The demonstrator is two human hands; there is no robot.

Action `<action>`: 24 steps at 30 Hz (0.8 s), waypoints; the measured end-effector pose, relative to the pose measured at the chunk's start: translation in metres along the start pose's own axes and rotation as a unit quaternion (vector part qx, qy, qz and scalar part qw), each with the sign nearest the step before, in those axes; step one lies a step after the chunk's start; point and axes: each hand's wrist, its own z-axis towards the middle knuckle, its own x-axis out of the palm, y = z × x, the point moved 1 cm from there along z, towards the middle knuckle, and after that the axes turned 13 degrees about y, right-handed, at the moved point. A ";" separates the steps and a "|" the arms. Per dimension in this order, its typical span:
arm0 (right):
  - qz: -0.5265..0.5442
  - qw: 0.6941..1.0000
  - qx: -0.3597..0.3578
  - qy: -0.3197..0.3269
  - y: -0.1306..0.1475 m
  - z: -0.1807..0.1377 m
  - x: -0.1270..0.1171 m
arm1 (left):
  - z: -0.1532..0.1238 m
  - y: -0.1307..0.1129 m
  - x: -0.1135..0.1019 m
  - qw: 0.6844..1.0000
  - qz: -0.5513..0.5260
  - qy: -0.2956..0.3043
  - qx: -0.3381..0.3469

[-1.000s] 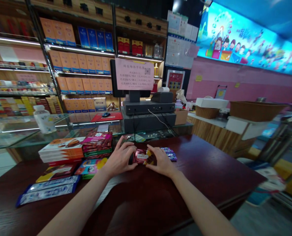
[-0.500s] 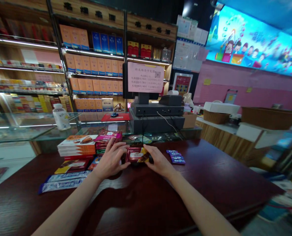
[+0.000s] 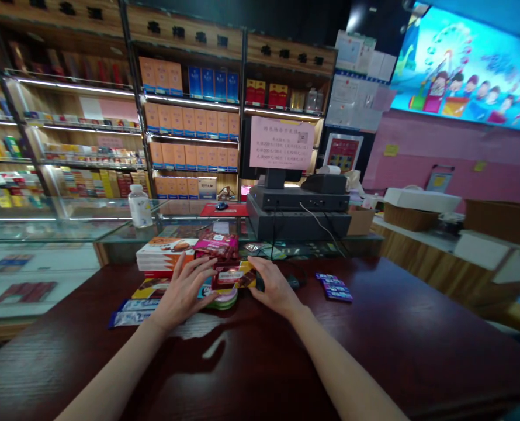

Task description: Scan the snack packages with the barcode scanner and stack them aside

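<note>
A small red and yellow box with chocolate pictured on it (image 3: 231, 276) is held between my hands, above the goods on the dark wooden counter. My right hand (image 3: 275, 286) grips its yellow end, thumb below and fingers on top. At the red end, my left hand (image 3: 185, 292) has its fingers and thumb around the edge; the exact contact is partly hidden. Rounded green and lilac packs (image 3: 225, 300) show just below the box. Behind my left hand are a stack of white and orange boxes (image 3: 163, 252) and a magenta and brown bag (image 3: 216, 244).
Long blue and white sachets (image 3: 132, 317) and a yellow and red pack (image 3: 148, 288) lie at the left. Small purple packs (image 3: 335, 287) sit at the right. A cash register (image 3: 299, 204) and a white bottle (image 3: 140, 207) stand on the glass case beyond the wooden counter (image 3: 374, 345).
My view has turned left. The chocolate box has moved left over the counter with both hands, closer to the stacked goods, and green and lilac packs now show under it.
</note>
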 end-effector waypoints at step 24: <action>0.369 0.919 0.134 0.016 0.018 0.016 0.029 | -0.022 0.012 0.016 0.991 -0.066 -0.049 -0.106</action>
